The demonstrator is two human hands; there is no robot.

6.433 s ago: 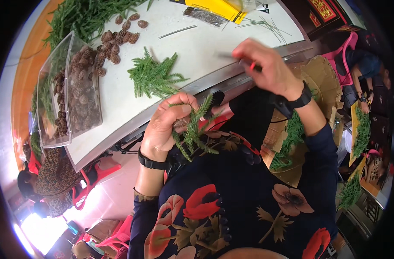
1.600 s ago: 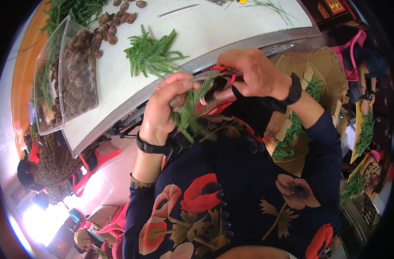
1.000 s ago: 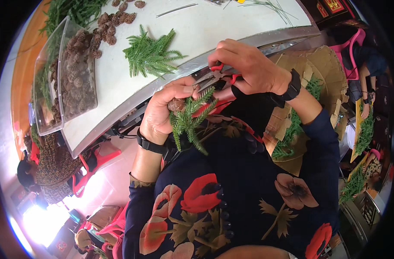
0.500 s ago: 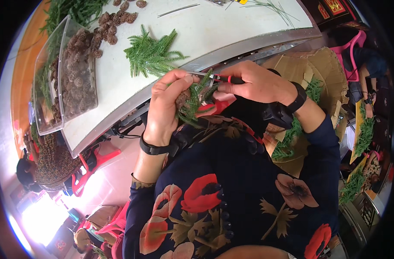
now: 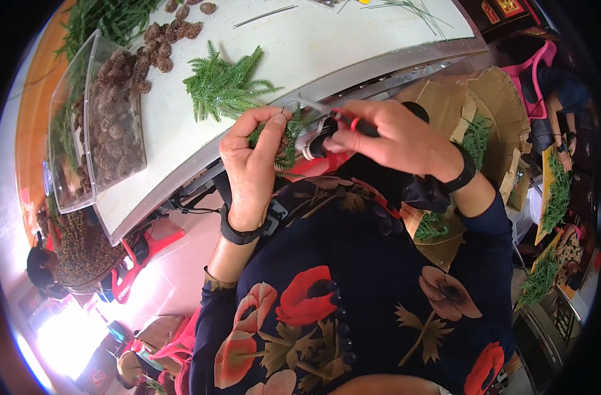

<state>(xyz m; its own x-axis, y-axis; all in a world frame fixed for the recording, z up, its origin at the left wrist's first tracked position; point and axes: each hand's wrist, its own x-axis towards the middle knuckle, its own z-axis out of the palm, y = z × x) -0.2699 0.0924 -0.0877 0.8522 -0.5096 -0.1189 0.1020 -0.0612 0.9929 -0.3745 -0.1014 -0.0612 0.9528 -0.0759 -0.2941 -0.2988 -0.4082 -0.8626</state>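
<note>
Nearest to us spreads the dark flowered shirt (image 5: 307, 296), and just beyond it two hands work close together. The left hand (image 5: 251, 151) pinches a green sprig (image 5: 290, 153) between thumb and fingers; the sprig sits at the fingertips and hangs below them, on the side facing the right hand (image 5: 406, 141). Beside the thumb we make out part of a brown cone (image 5: 284, 141), mostly covered. The right hand is wrapped around the red-and-black handles of a pair of pliers (image 5: 354, 124), whose metal end points toward the left fingertips; it is blurred, so we cannot tell whether it touches anything. Past the hands, on the white table (image 5: 340, 49), we find a bunch of cut sprigs (image 5: 224, 82), with a clear plastic box (image 5: 89, 141) of cones to its left. Farther back lie loose cones (image 5: 159, 52), thin rods (image 5: 266, 16), green wires (image 5: 412, 13) and heaped greenery (image 5: 103, 29). Well off to the right, we see a co-worker's forearm (image 5: 560, 128) over more greenery (image 5: 556, 197).
</note>
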